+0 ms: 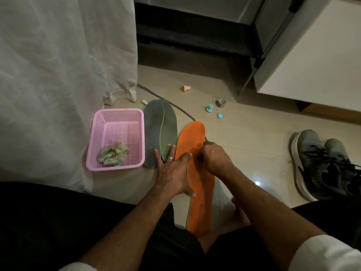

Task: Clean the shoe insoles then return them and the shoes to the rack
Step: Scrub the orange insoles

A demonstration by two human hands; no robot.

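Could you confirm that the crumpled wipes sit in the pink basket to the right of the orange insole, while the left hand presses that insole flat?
Not quite: the head view shows the pink basket with the crumpled wipes to the left of the orange insole, beyond the grey insoles. The left hand does press the insole flat.

My left hand (172,173) lying flat, fingers spread, pressing orange insole (197,178) on floor tiles (254,137). My right hand (213,155) curling over insole's middle (whatever it's gripping is hidden). Two grey-green insoles (159,130) overlapping beside pink basket (117,137) holding crumpled wipes (112,153). Dark sneakers (322,163) sitting right.
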